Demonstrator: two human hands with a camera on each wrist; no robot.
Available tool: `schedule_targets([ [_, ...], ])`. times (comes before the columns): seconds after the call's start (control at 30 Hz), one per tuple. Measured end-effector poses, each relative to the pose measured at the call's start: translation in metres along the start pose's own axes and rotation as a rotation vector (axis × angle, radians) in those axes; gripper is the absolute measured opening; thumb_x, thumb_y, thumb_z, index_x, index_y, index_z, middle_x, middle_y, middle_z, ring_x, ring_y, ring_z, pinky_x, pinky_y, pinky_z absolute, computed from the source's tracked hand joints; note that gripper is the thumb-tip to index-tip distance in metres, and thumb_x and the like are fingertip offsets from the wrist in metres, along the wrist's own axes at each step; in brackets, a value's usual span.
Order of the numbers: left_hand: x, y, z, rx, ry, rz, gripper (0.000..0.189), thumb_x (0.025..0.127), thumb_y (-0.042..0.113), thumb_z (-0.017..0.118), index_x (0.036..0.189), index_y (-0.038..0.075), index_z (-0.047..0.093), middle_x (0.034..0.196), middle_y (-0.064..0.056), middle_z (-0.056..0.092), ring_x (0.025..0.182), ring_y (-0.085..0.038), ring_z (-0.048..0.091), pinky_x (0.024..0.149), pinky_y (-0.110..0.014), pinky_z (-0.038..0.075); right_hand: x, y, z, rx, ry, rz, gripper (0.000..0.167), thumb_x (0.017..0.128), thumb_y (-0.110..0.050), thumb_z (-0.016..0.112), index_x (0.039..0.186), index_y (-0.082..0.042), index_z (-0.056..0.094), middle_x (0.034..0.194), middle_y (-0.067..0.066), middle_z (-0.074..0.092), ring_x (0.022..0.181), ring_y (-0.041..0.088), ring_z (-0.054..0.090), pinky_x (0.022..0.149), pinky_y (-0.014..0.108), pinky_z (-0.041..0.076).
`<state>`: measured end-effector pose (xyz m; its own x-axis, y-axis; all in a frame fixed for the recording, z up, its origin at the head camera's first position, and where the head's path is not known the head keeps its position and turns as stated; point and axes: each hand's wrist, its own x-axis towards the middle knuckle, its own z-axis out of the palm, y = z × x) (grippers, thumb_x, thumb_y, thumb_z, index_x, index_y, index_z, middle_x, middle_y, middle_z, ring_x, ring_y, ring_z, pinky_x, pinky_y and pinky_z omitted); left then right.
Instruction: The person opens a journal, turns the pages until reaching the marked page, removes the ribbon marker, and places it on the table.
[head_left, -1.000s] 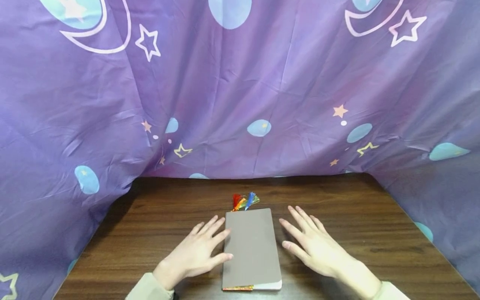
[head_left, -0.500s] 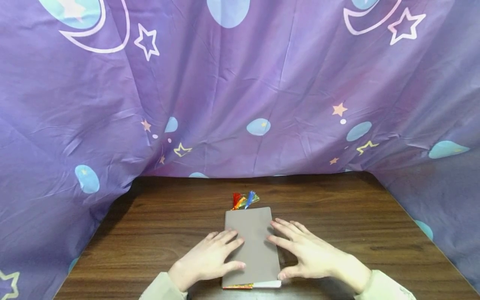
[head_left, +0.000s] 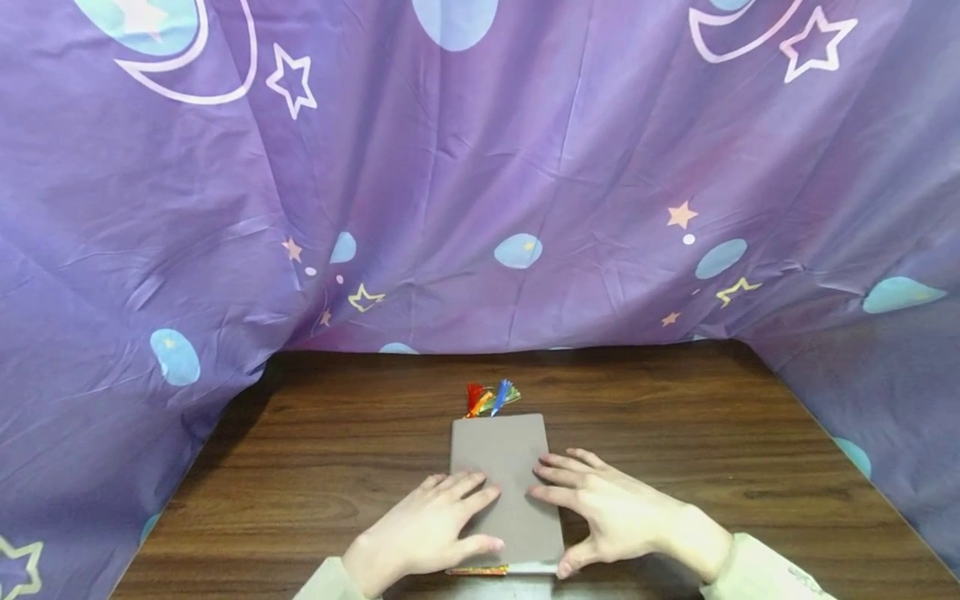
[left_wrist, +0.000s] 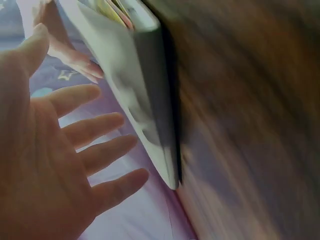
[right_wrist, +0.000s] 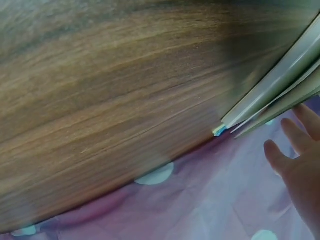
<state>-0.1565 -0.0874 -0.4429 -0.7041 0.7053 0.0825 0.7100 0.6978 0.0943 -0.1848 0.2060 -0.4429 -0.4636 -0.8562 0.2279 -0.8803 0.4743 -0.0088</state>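
A closed grey-brown notebook (head_left: 501, 442) lies on the table with its short side toward me. Red, orange, green and blue tassels (head_left: 491, 398) stick out beyond its far end, and a red-and-yellow patterned strip (head_left: 480, 571) peeks out at the near end. My left hand (head_left: 420, 529) is over the notebook's left side; in the left wrist view its spread fingers stand apart from the cover. At the right edge is my right hand (head_left: 618, 508), fingers extended over the cover, thumb by the near right corner. Whether the right fingertips touch is unclear. The right wrist view shows the front cover (right_wrist: 285, 110) slightly raised off the pages.
The dark wooden table (head_left: 337, 433) extends around the notebook on both sides. A purple cloth (head_left: 420, 200) with stars and moons hangs behind the table and along its left and right sides.
Both hands have moved inward and toward the near end, from beside the notebook to over its left and right sides. The notebook stays in about the same place.
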Motion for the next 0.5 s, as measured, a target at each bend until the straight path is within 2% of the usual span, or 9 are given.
schedule_targets([
  [0.2,-0.004,0.012,0.002,0.036,0.037,0.03,0.073,0.092,0.071,0.036,0.139,0.019,0.055,0.136,-0.006,0.056,0.125,-0.022,0.053,0.098,-0.044,0.046,0.001,-0.001,0.0,0.026,0.005,0.001,0.079,0.078,-0.077,0.056,0.127,-0.016,0.064,0.135,0.012,0.057,0.131,0.033,0.047,0.104,0.06,0.035],
  [0.4,-0.004,0.024,0.0,0.086,0.092,0.02,0.077,0.089,0.075,0.036,0.137,0.018,0.056,0.133,-0.004,0.058,0.12,-0.021,0.056,0.093,-0.044,0.049,0.005,0.0,0.001,-0.013,0.082,-0.046,0.066,0.084,-0.07,0.055,0.121,-0.017,0.067,0.131,0.009,0.061,0.126,0.032,0.05,0.102,0.06,0.036],
  [0.5,-0.001,0.029,-0.001,0.121,0.144,0.021,0.08,0.088,0.077,0.037,0.135,0.016,0.058,0.129,-0.004,0.061,0.116,-0.02,0.058,0.09,-0.043,0.05,0.009,0.0,0.0,-0.034,0.13,-0.069,0.062,0.085,-0.068,0.057,0.118,-0.016,0.069,0.127,0.007,0.063,0.124,0.031,0.052,0.103,0.06,0.034],
])
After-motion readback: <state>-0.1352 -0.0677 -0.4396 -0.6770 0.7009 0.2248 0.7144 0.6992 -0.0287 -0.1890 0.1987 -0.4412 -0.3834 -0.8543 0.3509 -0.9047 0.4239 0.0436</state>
